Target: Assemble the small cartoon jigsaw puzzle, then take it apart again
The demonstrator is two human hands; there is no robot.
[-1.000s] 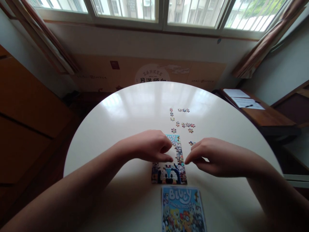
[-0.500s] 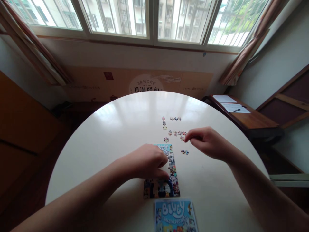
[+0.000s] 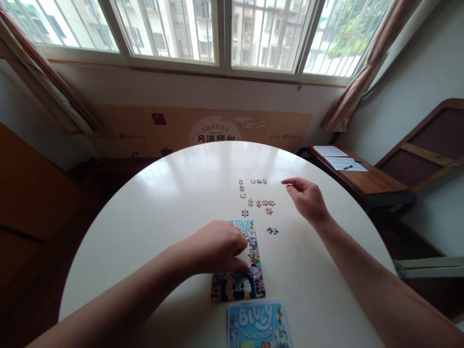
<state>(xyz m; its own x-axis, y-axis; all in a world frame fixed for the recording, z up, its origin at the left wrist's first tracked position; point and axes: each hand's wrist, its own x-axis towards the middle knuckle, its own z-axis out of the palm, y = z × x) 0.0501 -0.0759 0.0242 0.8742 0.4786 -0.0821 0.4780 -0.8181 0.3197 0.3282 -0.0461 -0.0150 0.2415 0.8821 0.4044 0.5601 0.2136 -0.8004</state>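
Note:
My left hand (image 3: pixel 226 246) rests over the partly assembled puzzle (image 3: pixel 256 263), its fingers curled with thumb and index near the gap in the middle; whether something is between them is hidden. My right hand (image 3: pixel 306 195) hovers over the table right of the loose pieces, index finger stretched out and thumb apart, holding nothing visible. Several loose pieces (image 3: pixel 268 211) lie in small groups beyond the puzzle. A joined pair of pieces (image 3: pixel 272 231) sits to the right of the puzzle's top. Below the puzzle is a blue Bluey picture (image 3: pixel 258 324).
The round white table (image 3: pixel 145 208) fills the middle. At the right stands a wooden side desk (image 3: pixel 380 178) with papers (image 3: pixel 346 163) and a pen on it. Windows and curtains are behind the table.
My right hand has lifted away from the loose pieces, moved farther off and opened its index finger outward. My left hand keeps its place on the puzzle. The view has shifted slightly.

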